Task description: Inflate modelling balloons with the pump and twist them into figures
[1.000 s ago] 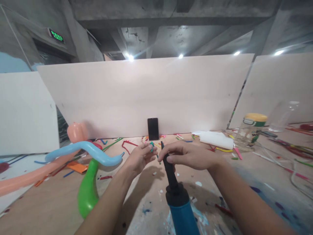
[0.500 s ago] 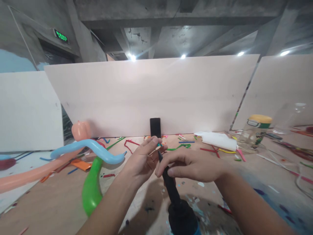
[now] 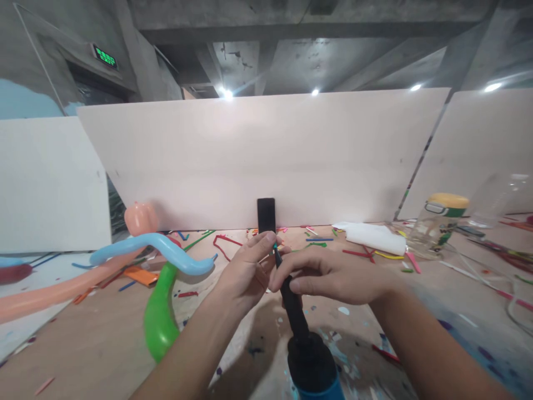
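Note:
My left hand point(image 3: 250, 269) is closed, its thumb and fingertips pinching a small teal balloon point(image 3: 275, 246), most of which is hidden. The balloon's end meets the thin tip of a black and blue hand balloon pump point(image 3: 310, 355); whether it is fully over the tip I cannot tell. My right hand point(image 3: 333, 276) curls its fingers around the pump's black nozzle from the right. Left of my hands lie an inflated light blue balloon point(image 3: 154, 241) with a wavy shape and an inflated green balloon point(image 3: 160, 319).
A black phone point(image 3: 266, 215) leans against the white board point(image 3: 266, 155) behind my hands. Right of it are a white roll point(image 3: 375, 238) and a yellow-lidded bottle point(image 3: 437, 228). A peach round balloon point(image 3: 140, 218) sits left. Uninflated balloons and scraps litter the table.
My left fingertips and the pump tip have come together, so the teal balloon now meets the nozzle. The view has shifted slightly.

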`<move>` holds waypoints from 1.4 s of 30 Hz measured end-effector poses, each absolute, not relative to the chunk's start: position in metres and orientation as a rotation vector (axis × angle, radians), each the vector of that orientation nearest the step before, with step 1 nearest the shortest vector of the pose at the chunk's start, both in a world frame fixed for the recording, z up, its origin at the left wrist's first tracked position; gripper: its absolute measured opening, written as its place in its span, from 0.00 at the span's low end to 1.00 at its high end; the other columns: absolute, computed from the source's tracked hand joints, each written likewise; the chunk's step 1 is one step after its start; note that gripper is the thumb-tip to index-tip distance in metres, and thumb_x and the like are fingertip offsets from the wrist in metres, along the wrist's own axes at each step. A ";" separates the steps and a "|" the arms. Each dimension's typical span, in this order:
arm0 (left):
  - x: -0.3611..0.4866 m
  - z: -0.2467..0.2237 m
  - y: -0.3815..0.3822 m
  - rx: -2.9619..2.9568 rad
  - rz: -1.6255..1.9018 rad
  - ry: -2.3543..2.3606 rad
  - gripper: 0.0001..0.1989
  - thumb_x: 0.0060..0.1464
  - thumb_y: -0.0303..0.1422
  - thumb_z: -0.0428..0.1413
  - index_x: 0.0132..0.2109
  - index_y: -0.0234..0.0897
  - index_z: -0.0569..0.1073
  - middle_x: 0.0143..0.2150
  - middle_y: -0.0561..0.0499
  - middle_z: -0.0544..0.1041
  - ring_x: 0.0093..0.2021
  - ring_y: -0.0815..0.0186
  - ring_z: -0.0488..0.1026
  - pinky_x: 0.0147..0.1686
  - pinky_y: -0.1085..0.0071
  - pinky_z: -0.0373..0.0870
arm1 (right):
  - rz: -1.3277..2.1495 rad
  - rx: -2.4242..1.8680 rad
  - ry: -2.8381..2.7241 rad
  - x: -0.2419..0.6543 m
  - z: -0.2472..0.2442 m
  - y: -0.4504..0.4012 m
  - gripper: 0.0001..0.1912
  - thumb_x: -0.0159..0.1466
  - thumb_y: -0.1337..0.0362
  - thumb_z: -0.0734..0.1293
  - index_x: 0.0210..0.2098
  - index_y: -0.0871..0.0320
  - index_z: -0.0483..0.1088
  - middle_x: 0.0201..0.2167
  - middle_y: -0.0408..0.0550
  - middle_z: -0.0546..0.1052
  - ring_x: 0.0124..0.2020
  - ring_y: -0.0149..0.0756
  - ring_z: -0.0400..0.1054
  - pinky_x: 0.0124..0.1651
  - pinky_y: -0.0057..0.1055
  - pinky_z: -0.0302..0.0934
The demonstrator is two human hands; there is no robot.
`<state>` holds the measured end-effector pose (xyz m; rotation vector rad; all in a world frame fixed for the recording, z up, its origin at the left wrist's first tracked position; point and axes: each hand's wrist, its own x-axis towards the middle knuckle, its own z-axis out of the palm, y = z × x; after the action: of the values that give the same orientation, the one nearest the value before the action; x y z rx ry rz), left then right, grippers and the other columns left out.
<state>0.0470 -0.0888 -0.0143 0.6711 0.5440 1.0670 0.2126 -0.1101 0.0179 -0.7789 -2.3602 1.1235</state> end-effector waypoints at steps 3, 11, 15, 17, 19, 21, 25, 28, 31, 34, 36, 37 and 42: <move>0.047 -0.016 -0.088 0.711 1.044 0.544 0.10 0.46 0.34 0.63 0.34 0.32 0.73 0.29 0.49 0.76 0.29 0.68 0.74 0.31 0.74 0.69 | 1.095 -0.797 -2.377 0.214 0.018 -0.109 0.11 0.64 0.64 0.61 0.43 0.57 0.71 0.39 0.48 0.73 0.43 0.35 0.67 0.45 0.33 0.61; 0.048 -0.011 -0.090 0.785 1.100 0.562 0.14 0.39 0.35 0.66 0.32 0.34 0.72 0.27 0.54 0.74 0.26 0.71 0.72 0.25 0.77 0.66 | 1.107 -0.794 -2.370 0.215 0.019 -0.110 0.12 0.64 0.64 0.61 0.44 0.57 0.71 0.41 0.48 0.74 0.44 0.35 0.67 0.45 0.32 0.62; 0.049 -0.011 -0.090 0.810 1.150 0.557 0.15 0.38 0.33 0.67 0.32 0.34 0.71 0.26 0.56 0.74 0.22 0.75 0.69 0.22 0.79 0.63 | 1.066 -0.830 -2.371 0.216 0.020 -0.111 0.12 0.64 0.65 0.61 0.44 0.57 0.72 0.42 0.48 0.74 0.45 0.36 0.67 0.46 0.33 0.63; 0.050 -0.011 -0.090 0.824 1.169 0.569 0.15 0.38 0.32 0.67 0.32 0.34 0.70 0.27 0.55 0.74 0.22 0.76 0.68 0.22 0.80 0.63 | 1.049 -0.823 -2.361 0.215 0.020 -0.110 0.12 0.64 0.65 0.61 0.44 0.57 0.72 0.43 0.49 0.74 0.45 0.36 0.67 0.46 0.33 0.63; 0.050 -0.011 -0.090 0.827 1.189 0.581 0.15 0.38 0.31 0.67 0.33 0.33 0.70 0.28 0.54 0.75 0.24 0.74 0.70 0.23 0.79 0.65 | 1.072 -0.793 -2.316 0.213 0.018 -0.109 0.12 0.63 0.64 0.61 0.44 0.57 0.72 0.42 0.48 0.74 0.44 0.36 0.68 0.45 0.33 0.64; 0.050 -0.011 -0.089 0.825 1.203 0.575 0.16 0.38 0.30 0.67 0.34 0.34 0.70 0.28 0.53 0.76 0.26 0.72 0.71 0.26 0.78 0.66 | 1.118 -0.779 -2.259 0.211 0.017 -0.109 0.12 0.63 0.64 0.62 0.43 0.57 0.73 0.40 0.48 0.75 0.41 0.34 0.69 0.42 0.31 0.65; 0.049 -0.012 -0.090 0.866 1.137 0.523 0.18 0.38 0.30 0.67 0.37 0.34 0.69 0.27 0.52 0.76 0.26 0.71 0.73 0.27 0.77 0.67 | 1.183 -0.838 -2.259 0.213 0.021 -0.114 0.12 0.63 0.63 0.63 0.44 0.55 0.73 0.38 0.47 0.75 0.36 0.32 0.70 0.39 0.29 0.66; 0.049 -0.014 -0.091 0.948 1.053 0.515 0.19 0.38 0.29 0.67 0.38 0.34 0.69 0.26 0.50 0.77 0.25 0.70 0.73 0.25 0.78 0.65 | 1.339 -0.833 -2.317 0.226 0.027 -0.119 0.15 0.62 0.63 0.64 0.48 0.55 0.70 0.39 0.48 0.75 0.38 0.34 0.71 0.40 0.30 0.66; 0.050 -0.014 -0.096 0.994 1.029 0.482 0.18 0.38 0.29 0.66 0.38 0.34 0.69 0.25 0.49 0.77 0.26 0.69 0.74 0.27 0.77 0.65 | 1.451 -0.823 -2.233 0.246 0.032 -0.122 0.13 0.63 0.61 0.64 0.45 0.58 0.70 0.39 0.50 0.74 0.37 0.34 0.71 0.38 0.31 0.67; 0.051 -0.011 -0.101 0.999 1.024 0.469 0.18 0.39 0.29 0.66 0.38 0.34 0.69 0.25 0.50 0.77 0.28 0.67 0.75 0.30 0.74 0.67 | 1.233 -0.920 -2.047 0.258 0.034 -0.119 0.10 0.63 0.60 0.63 0.40 0.58 0.67 0.29 0.44 0.72 0.25 0.28 0.67 0.30 0.26 0.64; 0.051 -0.009 -0.103 0.994 0.995 0.471 0.20 0.40 0.29 0.66 0.40 0.34 0.68 0.28 0.49 0.78 0.28 0.68 0.75 0.30 0.74 0.68 | 1.035 -1.004 -2.021 0.258 0.032 -0.116 0.11 0.62 0.59 0.64 0.43 0.56 0.65 0.30 0.43 0.70 0.25 0.26 0.64 0.27 0.24 0.60; 0.051 -0.008 -0.104 0.991 0.976 0.468 0.20 0.40 0.29 0.66 0.41 0.34 0.68 0.29 0.49 0.78 0.27 0.68 0.75 0.30 0.74 0.68 | 0.960 -1.041 -2.063 0.255 0.031 -0.115 0.14 0.62 0.59 0.65 0.46 0.55 0.64 0.34 0.44 0.71 0.27 0.26 0.64 0.28 0.24 0.60; 0.049 -0.009 -0.107 1.010 0.918 0.404 0.19 0.44 0.29 0.64 0.38 0.36 0.62 0.31 0.49 0.78 0.28 0.69 0.76 0.29 0.76 0.69 | 0.942 -1.099 -2.290 0.230 0.026 -0.115 0.13 0.62 0.58 0.63 0.45 0.56 0.65 0.34 0.45 0.72 0.25 0.27 0.67 0.25 0.24 0.60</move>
<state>0.0493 -0.1066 -0.0091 1.0099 0.4045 0.9177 0.2295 -0.1153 0.0256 -1.0987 -2.2898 0.9423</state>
